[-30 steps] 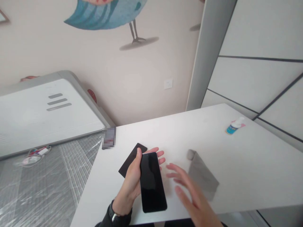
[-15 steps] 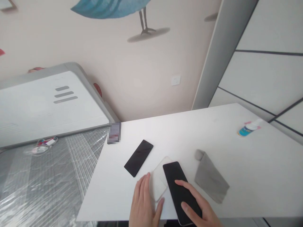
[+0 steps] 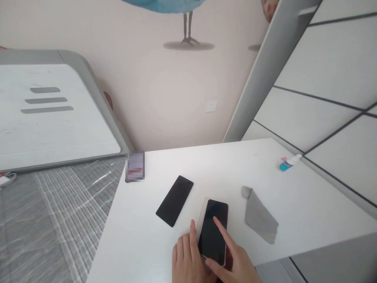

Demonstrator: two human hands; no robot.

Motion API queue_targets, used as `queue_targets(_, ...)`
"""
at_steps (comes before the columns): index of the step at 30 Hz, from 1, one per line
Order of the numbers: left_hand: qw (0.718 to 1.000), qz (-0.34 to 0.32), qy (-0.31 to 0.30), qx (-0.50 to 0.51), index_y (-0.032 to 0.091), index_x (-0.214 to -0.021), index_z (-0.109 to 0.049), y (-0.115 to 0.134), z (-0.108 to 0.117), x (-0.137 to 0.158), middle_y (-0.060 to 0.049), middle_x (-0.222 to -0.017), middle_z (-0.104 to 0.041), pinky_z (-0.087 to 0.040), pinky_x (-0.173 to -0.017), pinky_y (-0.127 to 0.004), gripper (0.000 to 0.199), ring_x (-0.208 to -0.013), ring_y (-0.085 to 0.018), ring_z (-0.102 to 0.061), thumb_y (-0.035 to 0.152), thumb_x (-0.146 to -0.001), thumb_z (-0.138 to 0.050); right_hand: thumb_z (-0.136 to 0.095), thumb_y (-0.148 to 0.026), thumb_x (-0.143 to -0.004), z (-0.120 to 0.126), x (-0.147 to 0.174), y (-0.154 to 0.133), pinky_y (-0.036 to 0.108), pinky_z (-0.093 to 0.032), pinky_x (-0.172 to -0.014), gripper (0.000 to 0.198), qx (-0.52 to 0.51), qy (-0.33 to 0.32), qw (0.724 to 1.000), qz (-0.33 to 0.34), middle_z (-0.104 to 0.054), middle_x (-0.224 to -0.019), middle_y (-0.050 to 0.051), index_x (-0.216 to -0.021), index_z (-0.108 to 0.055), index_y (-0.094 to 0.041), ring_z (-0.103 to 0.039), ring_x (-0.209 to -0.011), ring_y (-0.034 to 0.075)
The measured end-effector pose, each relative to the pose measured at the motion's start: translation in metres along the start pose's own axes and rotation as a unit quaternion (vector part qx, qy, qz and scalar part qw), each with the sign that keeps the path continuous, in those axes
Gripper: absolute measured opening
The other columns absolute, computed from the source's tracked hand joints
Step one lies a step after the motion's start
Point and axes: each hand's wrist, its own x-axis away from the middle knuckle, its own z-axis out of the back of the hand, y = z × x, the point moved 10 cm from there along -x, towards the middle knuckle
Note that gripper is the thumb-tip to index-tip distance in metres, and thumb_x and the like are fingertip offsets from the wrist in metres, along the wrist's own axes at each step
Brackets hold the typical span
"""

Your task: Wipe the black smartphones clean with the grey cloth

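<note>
A black smartphone (image 3: 214, 231) lies over a pale, see-through phone case (image 3: 202, 214), whose left edge shows beside it. My right hand (image 3: 235, 261) grips the phone at its lower right, index finger on the screen and thumb at the bottom edge. Just left of the phone's lower end is my left hand (image 3: 188, 255), fingers stretched forward, index tip by the case edge; its thumb is partly hidden. A second black smartphone (image 3: 174, 201) rests screen up, further left. On the right lies a crumpled grey cloth (image 3: 260, 215).
A white and blue bottle (image 3: 289, 162) lies near the far right side of the white table (image 3: 135, 228). A blurred-out dark-edged item (image 3: 135, 166) sits at the far left corner. Beyond are a plastic-covered bed (image 3: 79, 196) and white cabinet panels (image 3: 326, 67).
The phone in my right hand has moved left, from beside the case to over it, and turned more upright in view. My left hand stays by the case. The camera view has swung right.
</note>
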Motion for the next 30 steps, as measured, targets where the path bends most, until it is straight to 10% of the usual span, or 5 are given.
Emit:
queue_targets(4, 0.999, 0.012, 0.030, 0.010, 0.013, -0.167, -0.006, 0.001, 0.002, -0.001, -0.013, -0.118, -0.071, -0.047, -0.089, -0.044, 0.094, -0.101, -0.030, -0.065, 0.007, -0.083, -0.048, -0.061, -0.078, -0.085, -0.012, 0.001, 0.013, 0.032, -0.049, -0.052, 0.111, -0.047, -0.005, 0.998, -0.045, -0.062, -0.069, 0.000, -0.168, -0.020, -0.019, -0.057, -0.056, 0.022)
queue_targets(20, 0.999, -0.035, -0.010, 0.024, 0.018, -0.143, -0.055, 0.002, 0.016, -0.008, -0.011, -0.123, -0.072, -0.047, -0.091, -0.042, 0.074, -0.106, -0.029, -0.066, 0.056, -0.084, -0.079, -0.049, -0.075, -0.097, -0.020, -0.008, -0.023, 0.017, -0.024, -0.037, 0.110, -0.125, -0.231, 0.960, -0.094, -0.055, -0.052, -0.010, -0.166, 0.016, -0.019, -0.031, -0.036, 0.009)
queue_targets(26, 0.991, -0.123, 0.032, -0.050, 0.012, -0.136, -0.059, 0.005, 0.017, -0.008, -0.015, -0.121, -0.075, -0.047, -0.083, -0.041, 0.100, -0.100, -0.030, -0.070, 0.090, -0.074, -0.062, -0.048, -0.070, -0.100, 0.016, -0.015, -0.029, 0.019, -0.026, -0.041, 0.088, -0.041, -0.263, 0.962, -0.069, -0.053, -0.046, -0.008, -0.168, -0.022, -0.020, -0.038, -0.035, 0.011)
queue_targets(30, 0.995, -0.078, 0.035, -0.055, 0.019, -0.139, -0.058, 0.000, 0.011, -0.005, -0.012, -0.121, -0.075, -0.048, -0.083, -0.041, 0.070, -0.100, -0.030, -0.070, 0.064, -0.086, -0.068, -0.051, -0.068, -0.100, 0.080, -0.053, -0.039, 0.024, -0.041, -0.048, 0.069, 0.024, -0.146, 0.989, 0.018, -0.069, -0.066, 0.002, -0.149, -0.059, -0.021, -0.049, -0.047, 0.013)
